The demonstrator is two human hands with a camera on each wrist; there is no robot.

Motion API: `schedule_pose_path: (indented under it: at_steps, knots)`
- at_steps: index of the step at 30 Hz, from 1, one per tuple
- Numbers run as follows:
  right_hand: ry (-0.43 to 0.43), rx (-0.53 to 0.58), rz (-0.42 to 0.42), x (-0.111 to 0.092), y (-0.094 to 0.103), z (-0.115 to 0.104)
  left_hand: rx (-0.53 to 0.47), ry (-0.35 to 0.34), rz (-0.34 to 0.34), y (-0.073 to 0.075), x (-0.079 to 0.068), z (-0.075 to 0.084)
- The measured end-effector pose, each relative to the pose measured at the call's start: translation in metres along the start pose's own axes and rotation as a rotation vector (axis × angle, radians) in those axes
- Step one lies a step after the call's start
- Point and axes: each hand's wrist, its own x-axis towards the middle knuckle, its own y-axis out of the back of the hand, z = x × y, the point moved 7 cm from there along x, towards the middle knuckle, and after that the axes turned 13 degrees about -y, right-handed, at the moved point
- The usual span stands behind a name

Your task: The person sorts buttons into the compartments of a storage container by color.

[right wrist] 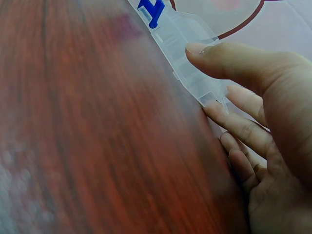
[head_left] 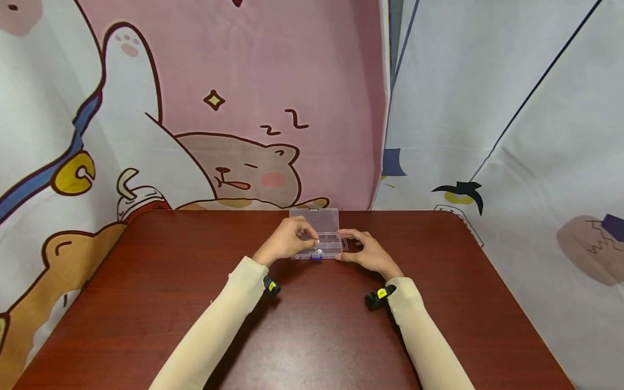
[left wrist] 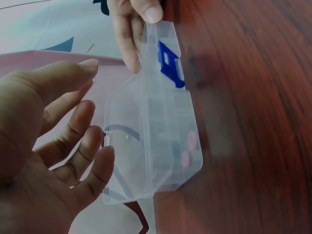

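Observation:
A clear plastic compartment box (head_left: 332, 251) with a blue latch (left wrist: 170, 66) lies on the table, its clear lid (head_left: 314, 221) raised at the back. Two pink pill-like pieces (left wrist: 185, 159) show through its wall in the left wrist view. A white round piece (head_left: 319, 251) sits near its front. My left hand (head_left: 291, 238) is over the box, thumb and forefinger pinching a small white piece (head_left: 318, 241) whose kind is too small to tell. My right hand (head_left: 368, 253) holds the right end of the box, thumb at the front and fingers behind.
The dark red-brown wooden table (head_left: 312, 325) spreads around the box. A patterned cloth (head_left: 273, 65) hangs right behind the table's far edge. Black wrist cameras (head_left: 377, 298) are strapped below both hands.

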Motion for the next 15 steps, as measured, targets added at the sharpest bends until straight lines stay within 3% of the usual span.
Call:
schedule_pose_path:
  at_steps: [15]
  knots:
    - [0.007,0.004,-0.012,0.0,-0.001,0.0,0.008,-0.023,-0.005,-0.009,0.012,0.007]
